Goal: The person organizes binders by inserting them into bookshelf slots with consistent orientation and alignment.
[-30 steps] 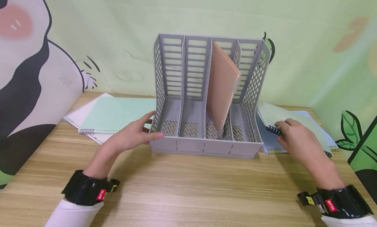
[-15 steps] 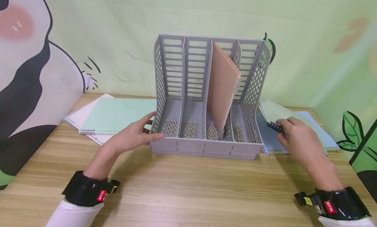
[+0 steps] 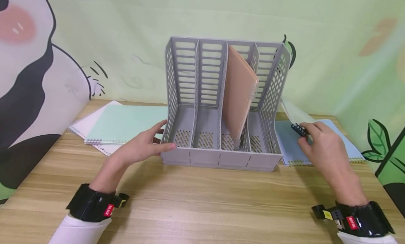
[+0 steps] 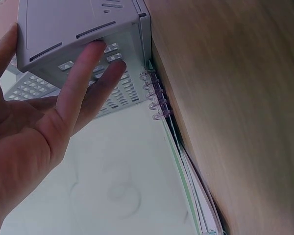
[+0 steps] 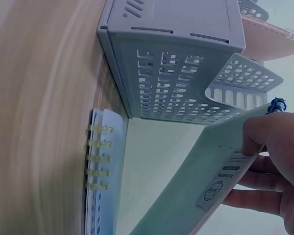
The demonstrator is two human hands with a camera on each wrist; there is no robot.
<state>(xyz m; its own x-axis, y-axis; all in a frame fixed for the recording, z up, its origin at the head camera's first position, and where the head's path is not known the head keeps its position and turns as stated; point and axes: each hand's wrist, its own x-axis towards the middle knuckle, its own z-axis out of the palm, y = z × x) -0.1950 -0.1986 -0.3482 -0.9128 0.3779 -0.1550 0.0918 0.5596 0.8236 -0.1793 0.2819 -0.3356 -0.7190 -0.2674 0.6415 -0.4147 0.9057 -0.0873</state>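
Note:
My left hand (image 3: 143, 143) rests against the left front corner of a grey file rack (image 3: 221, 159), thumb on its front edge and fingers along its perforated side. A pink spiral notebook (image 3: 238, 96) stands in the rack's third compartment from the left. On the right, my right hand (image 3: 326, 147) pinches a pale green notebook (image 5: 196, 171) with dark spiral rings, raised and tilted beside the rack; a label shows on it in the right wrist view. Beneath it lie blue notebooks (image 3: 289, 151) with yellowish rings, flat on the table.
Left of the rack lie a mint green notebook (image 3: 126, 122) and a white one (image 3: 91, 126) partly under it. Everything stands on a wooden table (image 3: 196, 201). A printed cloth backdrop (image 3: 133, 43) hangs close behind.
My right hand has lifted and tilted the pale green notebook off the blue ones, so more blue shows. My left hand and the rack have stayed in place.

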